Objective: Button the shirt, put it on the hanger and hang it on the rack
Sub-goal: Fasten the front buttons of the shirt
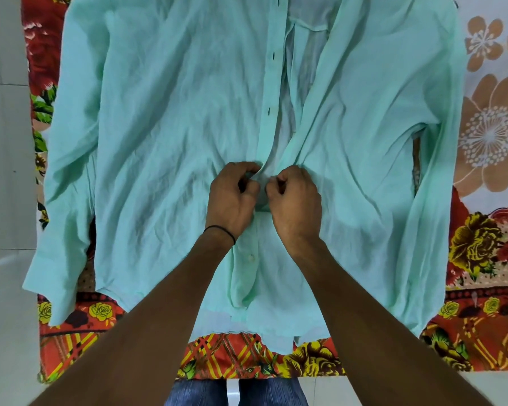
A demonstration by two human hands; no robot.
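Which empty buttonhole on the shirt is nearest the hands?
The lowest buttonhole, just above the left hand and right hand, which both pinch the shirt. The other two empty ones sit farther up the same front edge.

The collar of the mint-green crinkled long-sleeved shirt (165, 118) was cut off by the top edge. At the shirt's mid-placket, the curled left hand (232, 197) and right hand (296, 197) concealed any button and buttonhole between them; engagement could not be determined. The left forearm (147, 323) and right forearm (373, 317) covered parts of the shirt's lower hem.
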